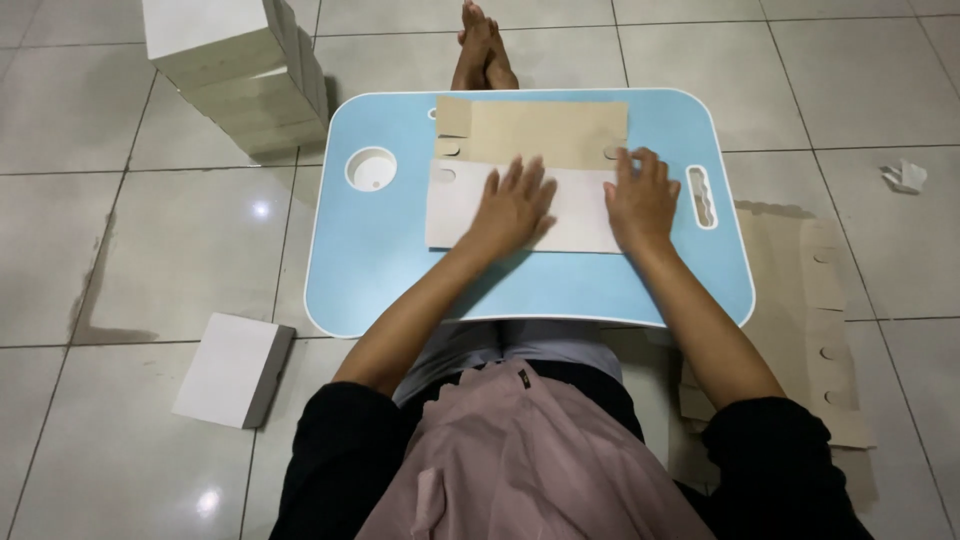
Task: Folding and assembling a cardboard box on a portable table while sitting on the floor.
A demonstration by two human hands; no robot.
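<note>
A flat die-cut cardboard box blank (530, 135) lies on a light blue lap table (380, 260). Its near part is folded over, white side up, while the far part shows brown. My left hand (512, 205) presses flat on the white folded panel near its middle. My right hand (640, 198) presses flat on the panel's right end, fingertips at the fold line. Neither hand holds anything; the fingers of both are spread.
A stack of assembled white boxes (245, 70) stands on the tiled floor at far left. One white box (232, 368) lies near left. Flat brown blanks (815, 320) lie on the floor at right. A crumpled paper scrap (905, 176) sits far right. My feet (483, 50) extend beyond the table.
</note>
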